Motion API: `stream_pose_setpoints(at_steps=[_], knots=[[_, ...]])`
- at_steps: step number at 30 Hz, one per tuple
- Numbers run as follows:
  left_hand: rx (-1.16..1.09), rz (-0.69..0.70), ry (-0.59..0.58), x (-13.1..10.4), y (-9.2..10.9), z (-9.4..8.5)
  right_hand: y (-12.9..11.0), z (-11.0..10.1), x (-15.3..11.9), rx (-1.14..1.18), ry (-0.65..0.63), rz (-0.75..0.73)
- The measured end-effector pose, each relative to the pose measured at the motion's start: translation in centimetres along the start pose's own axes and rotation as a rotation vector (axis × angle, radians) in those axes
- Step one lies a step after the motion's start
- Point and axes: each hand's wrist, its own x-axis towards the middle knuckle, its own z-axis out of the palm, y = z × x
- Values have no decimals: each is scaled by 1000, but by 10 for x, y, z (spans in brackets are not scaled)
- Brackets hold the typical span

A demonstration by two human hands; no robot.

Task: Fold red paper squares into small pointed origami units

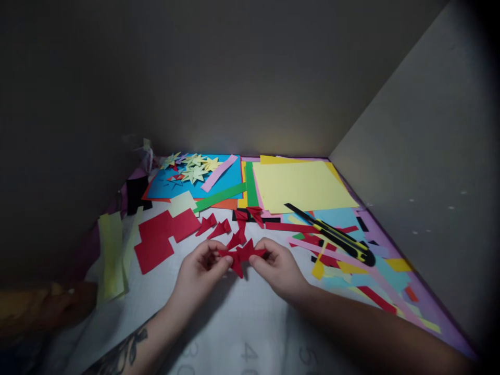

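Observation:
Between my two hands is a red folded-paper piece (242,254) with several points, held in the air over the work surface. My left hand (207,263) pinches its left point between thumb and fingers. On the other side, my right hand (275,265) pinches the right point the same way. Just beyond lie several more red folded pieces, among them one folded unit (221,228) left of centre and another folded unit (255,216) farther right. Flat red paper squares (154,253) lie to the left of my left hand.
A black and yellow utility knife (336,234) lies on paper scraps (347,268) at the right. Behind are yellow sheets (304,185) and a blue sheet (187,190) bearing several pale paper stars (195,173). Pale yellow strips (112,255) lie left. Walls stand behind and right.

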Motion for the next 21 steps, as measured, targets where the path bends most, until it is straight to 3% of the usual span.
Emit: stream_pose_setpoints(at_steps=[12,21], knots=[[85,58,2,1,-4,-2,1,0,-1,-145,-50,1],[83,25,-28,2,-2,-3,2,-1,-1,-167,-68,-16]])
